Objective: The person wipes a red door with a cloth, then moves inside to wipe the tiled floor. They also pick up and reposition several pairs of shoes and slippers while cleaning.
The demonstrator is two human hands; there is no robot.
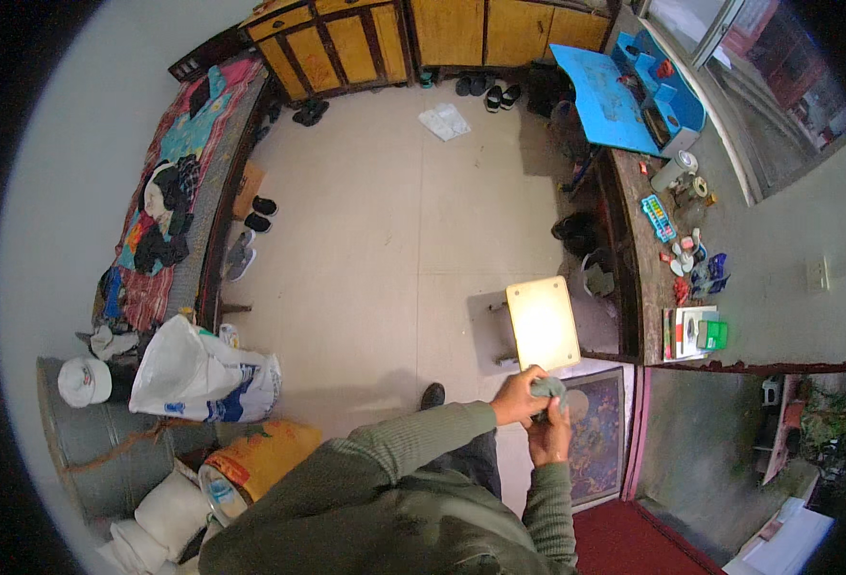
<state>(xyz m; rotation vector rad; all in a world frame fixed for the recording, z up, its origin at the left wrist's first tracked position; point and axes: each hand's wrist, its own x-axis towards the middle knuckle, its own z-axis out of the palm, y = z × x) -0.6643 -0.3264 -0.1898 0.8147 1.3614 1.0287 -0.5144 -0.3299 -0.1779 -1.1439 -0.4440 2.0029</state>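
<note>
By the near edge of the pale stool (pixel 542 323), a bunched grey-green cloth (pixel 549 387) is held between left hand (pixel 517 399) and right hand (pixel 549 442). Left fingers curl against it; right fingers press its near side, grip partly hidden.

Just beside the pale stool (pixel 543 321), your fingers (pixel 554 416) partly hide a grey-green item (pixel 547 387) too small to identify.

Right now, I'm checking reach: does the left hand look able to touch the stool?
Probably yes: the left hand appears near the closest edge of the stool, with nothing visible between them. It is holding a grey-green cloth, though, and the height gap is hard to judge.
</note>
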